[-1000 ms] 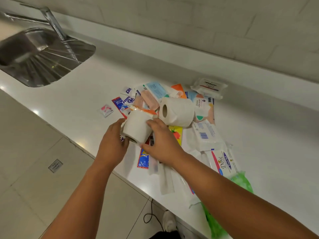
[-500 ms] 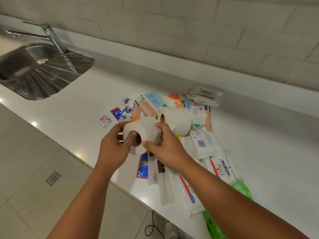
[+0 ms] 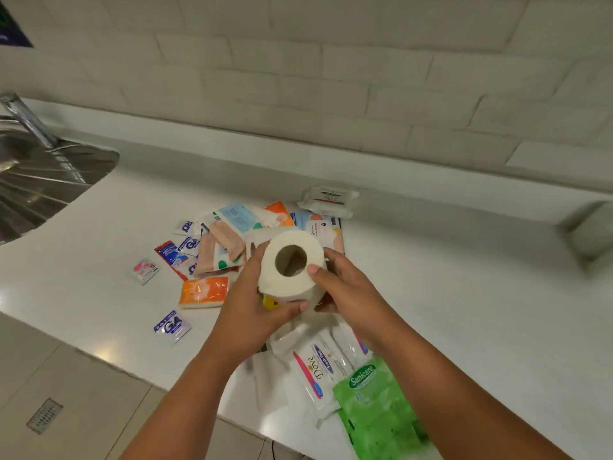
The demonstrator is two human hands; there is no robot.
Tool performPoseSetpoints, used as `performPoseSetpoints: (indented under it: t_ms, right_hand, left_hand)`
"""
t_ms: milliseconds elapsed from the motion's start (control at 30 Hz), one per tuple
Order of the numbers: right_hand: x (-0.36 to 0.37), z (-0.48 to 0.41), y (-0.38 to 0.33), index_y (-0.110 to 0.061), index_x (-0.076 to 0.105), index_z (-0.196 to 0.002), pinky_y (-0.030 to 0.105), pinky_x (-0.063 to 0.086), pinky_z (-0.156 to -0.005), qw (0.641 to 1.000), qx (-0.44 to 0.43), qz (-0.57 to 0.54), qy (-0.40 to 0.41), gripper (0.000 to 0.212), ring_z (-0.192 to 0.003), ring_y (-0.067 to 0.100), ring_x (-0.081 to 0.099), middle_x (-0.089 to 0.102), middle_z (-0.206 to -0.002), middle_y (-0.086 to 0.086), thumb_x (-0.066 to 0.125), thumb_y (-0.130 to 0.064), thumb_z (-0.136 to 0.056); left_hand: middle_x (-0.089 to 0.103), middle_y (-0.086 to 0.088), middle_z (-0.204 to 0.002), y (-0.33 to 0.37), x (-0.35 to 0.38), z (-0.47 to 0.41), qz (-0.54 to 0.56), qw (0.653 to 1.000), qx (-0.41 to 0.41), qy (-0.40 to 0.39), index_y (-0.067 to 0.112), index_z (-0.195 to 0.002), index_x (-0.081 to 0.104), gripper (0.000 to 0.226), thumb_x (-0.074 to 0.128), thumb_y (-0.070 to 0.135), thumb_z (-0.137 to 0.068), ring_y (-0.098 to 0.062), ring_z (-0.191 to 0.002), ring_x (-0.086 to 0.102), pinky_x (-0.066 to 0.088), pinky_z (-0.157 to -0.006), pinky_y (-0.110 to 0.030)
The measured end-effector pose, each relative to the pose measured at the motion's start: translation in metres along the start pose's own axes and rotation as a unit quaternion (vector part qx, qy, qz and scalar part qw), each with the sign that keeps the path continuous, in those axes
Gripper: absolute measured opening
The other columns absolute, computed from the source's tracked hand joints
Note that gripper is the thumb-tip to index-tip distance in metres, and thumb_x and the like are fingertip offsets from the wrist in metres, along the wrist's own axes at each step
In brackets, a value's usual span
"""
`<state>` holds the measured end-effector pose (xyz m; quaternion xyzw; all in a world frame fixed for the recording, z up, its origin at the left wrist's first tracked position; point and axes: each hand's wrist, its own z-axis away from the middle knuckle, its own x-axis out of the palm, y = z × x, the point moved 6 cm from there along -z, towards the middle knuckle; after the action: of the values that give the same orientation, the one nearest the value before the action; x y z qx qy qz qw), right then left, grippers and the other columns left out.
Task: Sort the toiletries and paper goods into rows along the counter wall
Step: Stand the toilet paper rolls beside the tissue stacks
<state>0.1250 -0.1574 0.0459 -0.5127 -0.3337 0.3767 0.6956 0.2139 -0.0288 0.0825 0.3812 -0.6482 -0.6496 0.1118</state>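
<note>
— What do we have in hand?

— A white toilet roll (image 3: pixel 292 263), held up above the pile (image 3: pixel 237 215) with its open core facing us. Our left hand (image 3: pixel 252 313) wraps its left side, thumb curled under the lower edge. Our right hand (image 3: pixel 345 293) grips the right side, thumb pressed on the face beside the core.

— Which labels can we read?

— The nearest ones. A white pack (image 3: pixel 315 370) reads "Dove", with "Fresh Red" alongside. Just beside it, at the counter's front edge, a green pack (image 3: pixel 374 403) says "Sanicare". Left of our wrists a small sachet (image 3: pixel 172 327) shows "GA" in blue, lying apart from the pile.

— And the rest?

— An orange tissue pack (image 3: pixel 204 292) lies left of our left hand; its print is too blurred to read. So is the writing on the white packet (image 3: pixel 328 197) nearest the wall.

— Where does all this lie?

— On the white counter (image 3: pixel 464 310), well right of the steel sink (image 3: pixel 33 187).
</note>
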Motion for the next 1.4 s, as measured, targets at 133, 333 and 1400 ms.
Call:
performPoseSetpoints:
  t_ms: [133,333,1400]
  right_hand:
    - [-0.048,0.026,-0.007,-0.045,0.050,-0.131,0.033,0.057,-0.083,0.999,-0.025,0.023,-0.010,0.060,-0.111,0.012,0.065,0.061,-0.130,-0.011,0.073,-0.055,-0.076]
    - [-0.153,0.074,-0.012,-0.015,0.053,-0.124,0.037,0.054,-0.092,0.999,-0.037,0.027,0.022,0.061,-0.124,0.020,0.056,0.060,-0.130,0.003,0.084,-0.012,-0.072]
    - [-0.582,0.121,-0.070,-0.023,0.061,-0.123,0.042,0.055,-0.091,0.887,-0.093,0.181,0.415,0.036,-0.101,0.017,0.066,0.070,-0.107,-0.004,0.062,-0.020,-0.087]
  left_hand:
    - [0.058,0.021,-0.128,0.006,0.032,-0.017,0.029,0.999,-0.018,-0.033,0.037,-0.137,0.044,0.089,0.092,0.023,-0.064,-0.001,-0.122,0.055,0.050,-0.096,-0.021]
    - [0.064,0.010,-0.126,0.026,0.117,-0.039,0.082,0.968,-0.071,-0.227,0.037,-0.131,0.047,0.090,0.097,0.024,-0.057,-0.015,-0.118,0.062,0.056,-0.093,-0.036]
    - [0.065,0.009,-0.125,0.193,0.546,-0.217,-0.046,0.978,0.135,-0.149,0.025,-0.139,0.051,0.064,0.078,0.038,-0.082,-0.008,-0.106,0.060,0.044,-0.081,-0.015]
